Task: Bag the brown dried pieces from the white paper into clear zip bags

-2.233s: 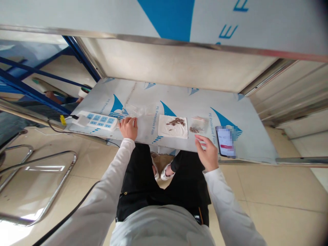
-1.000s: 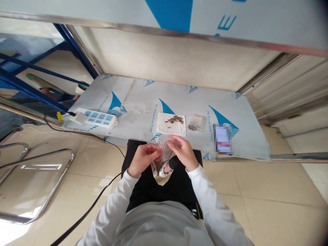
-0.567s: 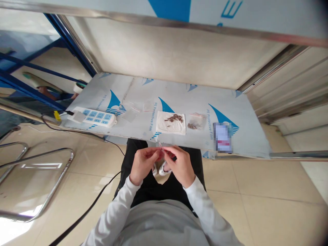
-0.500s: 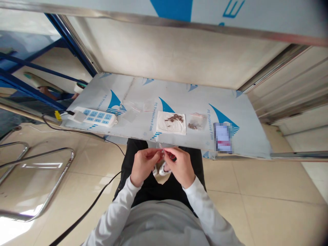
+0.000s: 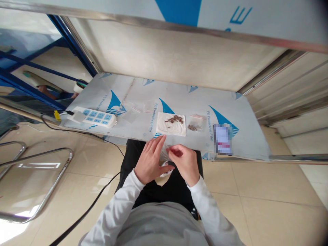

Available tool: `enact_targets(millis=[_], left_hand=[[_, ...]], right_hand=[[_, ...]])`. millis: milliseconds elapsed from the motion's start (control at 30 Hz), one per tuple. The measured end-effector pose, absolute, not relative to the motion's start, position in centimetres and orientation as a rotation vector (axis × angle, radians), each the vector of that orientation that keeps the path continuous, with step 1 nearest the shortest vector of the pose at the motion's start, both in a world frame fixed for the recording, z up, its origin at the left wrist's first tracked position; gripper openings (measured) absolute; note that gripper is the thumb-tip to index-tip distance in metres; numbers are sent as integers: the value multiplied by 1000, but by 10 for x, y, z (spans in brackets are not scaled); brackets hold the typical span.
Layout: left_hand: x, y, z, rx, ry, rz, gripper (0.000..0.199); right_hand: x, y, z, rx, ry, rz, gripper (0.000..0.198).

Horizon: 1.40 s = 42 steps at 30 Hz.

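Over my lap, just in front of the shelf edge, my right hand (image 5: 183, 160) pinches a small clear plastic bag (image 5: 164, 154) by its side. My left hand (image 5: 151, 161) is open beside the bag, fingers stretched forward and thumb reaching across below it. Whether the left palm touches the bag is hidden. Beyond the hands, a folded white tissue (image 5: 164, 127) lies on the shelf with several small brown pieces (image 5: 176, 119) on it. To its right is another clear zip bag (image 5: 198, 120) with similar brown pieces inside.
Film-covered shelf (image 5: 128, 133) spans the view. On it are a white power strip (image 5: 99, 118) at left, flat clear bags (image 5: 132, 112) and a blurred phone (image 5: 222, 140) at right. A black cable (image 5: 87, 210) hangs at left near a metal chair frame (image 5: 55, 188). Another person's arm (image 5: 47, 91) shows far left.
Both hands were pinching together at the bag's top. My left hand has let go and spread its fingers, while the right keeps its pinch and the bag shows more.
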<state>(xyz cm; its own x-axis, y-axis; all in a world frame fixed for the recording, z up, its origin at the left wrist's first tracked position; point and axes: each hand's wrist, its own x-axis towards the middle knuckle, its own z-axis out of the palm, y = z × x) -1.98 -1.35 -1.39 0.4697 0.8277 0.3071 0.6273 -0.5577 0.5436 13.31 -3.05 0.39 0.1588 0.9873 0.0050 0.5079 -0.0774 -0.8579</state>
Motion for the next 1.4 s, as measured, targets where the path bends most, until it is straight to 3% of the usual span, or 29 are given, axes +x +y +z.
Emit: enact_targets(millis=[300,467,733,1000,1200,1400], left_hand=[[-28,-6,-24,2082,1278,913,46],[-37,-3,-26,1996,1347,907,47],[-33,0,-30,1893,1334,915,53],[-27,12,-31,1883,1310,983,55],[-14,12,-28,1831,1178,1146,52],[-12,8,-27,1809,1155,1232,50]], right_hand=[[163,9,-12,-1482,-1585,1022,18],[182,86,-63,-1665,-1990,538,20],[171,119,-91,-1629,-2257,506,13],[151,58,-16,-1461,-1705,703,16],[125,7,31,-1296,-1995,664,5],[138,11,33,-1212,-2117,610,16]])
